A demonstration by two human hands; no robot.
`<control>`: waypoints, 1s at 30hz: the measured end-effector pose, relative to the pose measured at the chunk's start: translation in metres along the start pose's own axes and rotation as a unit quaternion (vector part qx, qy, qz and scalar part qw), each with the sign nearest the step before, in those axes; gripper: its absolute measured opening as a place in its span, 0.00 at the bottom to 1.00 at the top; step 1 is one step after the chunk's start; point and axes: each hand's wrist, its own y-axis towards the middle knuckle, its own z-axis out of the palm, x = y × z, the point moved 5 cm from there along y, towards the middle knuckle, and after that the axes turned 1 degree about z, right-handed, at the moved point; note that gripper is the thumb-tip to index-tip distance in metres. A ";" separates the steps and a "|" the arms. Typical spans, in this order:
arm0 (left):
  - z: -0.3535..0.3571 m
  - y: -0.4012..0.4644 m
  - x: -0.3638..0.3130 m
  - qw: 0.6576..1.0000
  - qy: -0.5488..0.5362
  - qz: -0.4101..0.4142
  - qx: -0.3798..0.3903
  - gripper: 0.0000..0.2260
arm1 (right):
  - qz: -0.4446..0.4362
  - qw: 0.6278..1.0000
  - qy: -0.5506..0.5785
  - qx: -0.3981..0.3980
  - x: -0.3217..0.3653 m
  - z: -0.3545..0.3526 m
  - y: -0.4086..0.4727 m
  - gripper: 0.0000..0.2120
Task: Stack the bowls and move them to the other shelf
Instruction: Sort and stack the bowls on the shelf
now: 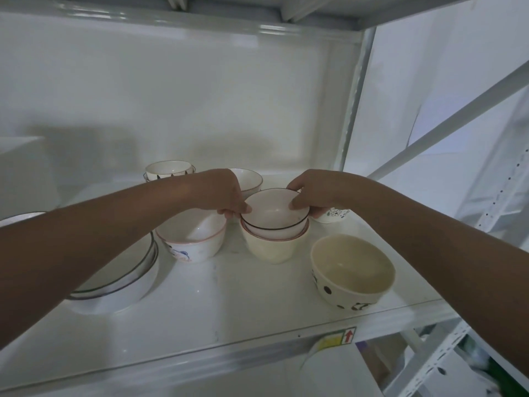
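A stack of bowls stands mid-shelf: a cream bowl at the bottom, a pink-rimmed one inside it, and a white black-rimmed bowl on top. My left hand grips the top bowl's left rim. My right hand grips its right rim, thumb inside. A pink-rimmed cartoon bowl sits left of the stack, and a cream spotted bowl sits near the front right. Behind are a white bowl, a small stack of patterned bowls and a flowered bowl, partly hidden by my right hand.
Stacked black-rimmed plates lie at the left under my left forearm. The white metal shelf has an upright post at the back right and another shelf board close above. A lower level shows beneath the front edge.
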 end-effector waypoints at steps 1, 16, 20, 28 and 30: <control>0.000 -0.001 -0.001 1.000 -0.002 -0.002 -0.003 0.18 | 0.000 1.000 -0.003 -0.006 0.000 0.000 -0.001 0.11; 0.008 -0.009 0.006 0.985 -0.154 -0.082 -0.017 0.10 | 0.016 0.999 0.044 -0.022 -0.006 0.006 -0.005 0.13; 0.007 -0.009 0.005 0.984 -0.152 -0.087 -0.020 0.12 | 0.023 0.998 0.063 -0.021 -0.009 0.007 -0.006 0.12; 0.004 -0.010 0.005 0.988 -0.129 -0.079 -0.010 0.15 | 0.075 0.996 -0.054 -0.012 -0.042 -0.035 -0.034 0.16; 0.003 -0.010 0.003 0.989 -0.126 -0.079 -0.010 0.15 | 0.109 0.985 -0.129 0.045 -0.060 -0.037 -0.049 0.15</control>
